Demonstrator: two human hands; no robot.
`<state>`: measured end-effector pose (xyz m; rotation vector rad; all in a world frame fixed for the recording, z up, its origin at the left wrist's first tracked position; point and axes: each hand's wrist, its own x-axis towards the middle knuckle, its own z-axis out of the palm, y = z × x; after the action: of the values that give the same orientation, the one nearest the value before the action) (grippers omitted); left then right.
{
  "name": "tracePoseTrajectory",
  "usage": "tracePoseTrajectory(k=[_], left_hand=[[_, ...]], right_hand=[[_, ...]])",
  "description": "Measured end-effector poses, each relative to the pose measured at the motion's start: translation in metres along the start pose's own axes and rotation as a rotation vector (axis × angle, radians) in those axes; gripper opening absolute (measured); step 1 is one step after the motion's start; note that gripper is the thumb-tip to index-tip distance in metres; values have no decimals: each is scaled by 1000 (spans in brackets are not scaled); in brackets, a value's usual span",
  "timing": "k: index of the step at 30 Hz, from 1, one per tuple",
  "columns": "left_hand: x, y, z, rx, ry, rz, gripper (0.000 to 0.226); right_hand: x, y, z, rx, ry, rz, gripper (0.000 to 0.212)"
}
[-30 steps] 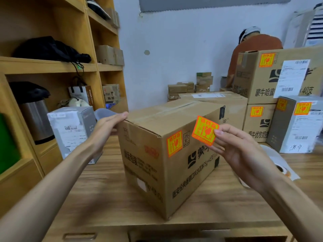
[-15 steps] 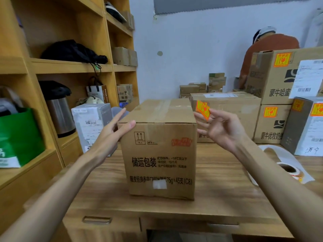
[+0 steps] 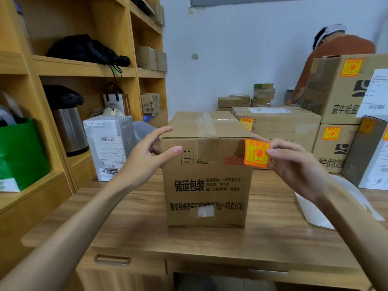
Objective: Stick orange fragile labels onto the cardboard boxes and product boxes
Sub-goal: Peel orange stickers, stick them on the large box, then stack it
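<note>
A brown cardboard box (image 3: 206, 185) with black Chinese print stands on the wooden desk (image 3: 147, 234), its end face turned toward me. My left hand (image 3: 151, 156) holds the box's upper left corner, fingers on the top and thumb on the front face. My right hand (image 3: 294, 162) pinches an orange fragile label (image 3: 256, 153) by its right edge, at the upper right corner of the front face. Whether the label touches the cardboard is unclear.
Labelled cartons (image 3: 344, 89) and grey product boxes (image 3: 367, 152) are stacked at the right. A white backing sheet (image 3: 315, 208) lies on the desk there. A grey product box (image 3: 109, 145) stands left, beside wooden shelves (image 3: 84, 68). A person in orange (image 3: 336, 51) bends behind the cartons.
The box has been turned so its end face looks at me. My right hand brought the label from above the top down to the front face's upper right corner.
</note>
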<state>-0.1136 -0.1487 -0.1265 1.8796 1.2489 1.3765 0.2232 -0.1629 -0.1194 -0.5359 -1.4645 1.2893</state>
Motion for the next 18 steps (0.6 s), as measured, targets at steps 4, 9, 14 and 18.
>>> tracePoseTrajectory(k=[4, 9, 14, 18], left_hand=[[10, -3, 12, -4, 9, -10, 69], [24, -6, 23, 45, 28, -12, 71], [32, -9, 24, 96, 2, 5, 78], [28, -8, 13, 98, 57, 124, 58]], right_hand=[[17, 8, -11, -29, 48, -2, 16], [36, 19, -26, -77, 53, 7, 34], [34, 9, -27, -319, 224, -107, 7], [30, 0, 0, -583, 281, -245, 12]])
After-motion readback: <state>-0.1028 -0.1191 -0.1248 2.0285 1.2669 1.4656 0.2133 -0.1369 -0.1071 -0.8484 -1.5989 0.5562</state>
